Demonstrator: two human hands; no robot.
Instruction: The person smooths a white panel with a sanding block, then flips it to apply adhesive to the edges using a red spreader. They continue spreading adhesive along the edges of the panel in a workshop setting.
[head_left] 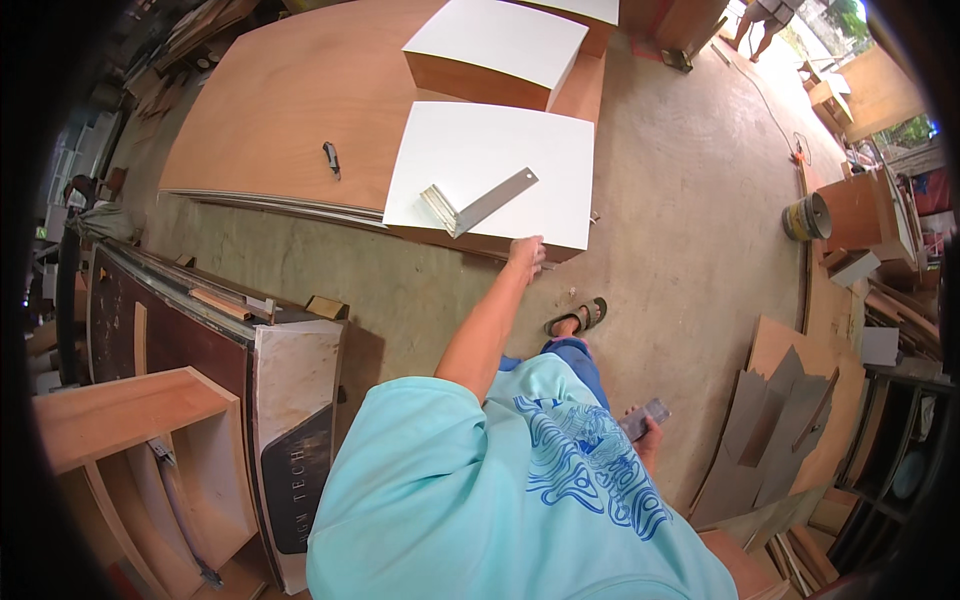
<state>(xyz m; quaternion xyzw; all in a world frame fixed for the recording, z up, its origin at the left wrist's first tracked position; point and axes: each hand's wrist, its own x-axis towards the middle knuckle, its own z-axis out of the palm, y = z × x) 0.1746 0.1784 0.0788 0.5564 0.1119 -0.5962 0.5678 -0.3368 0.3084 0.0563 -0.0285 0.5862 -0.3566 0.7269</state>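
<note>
A wooden box with a white top stands in front of me on a brown sheet panel. My left hand is at its near edge, towards the right corner, with the fingers curled against the edge. A metal try square lies on the white top, just beyond that hand. Low beside my body, my right hand is closed around a grey rectangular block; its exact kind is not clear. Part of the right hand is hidden by my shirt.
Behind stands another white-topped box. A utility knife lies on the brown panel. An open wooden cabinet is at left. On the right are a bucket and grey sheet offcuts. Another person stands far off.
</note>
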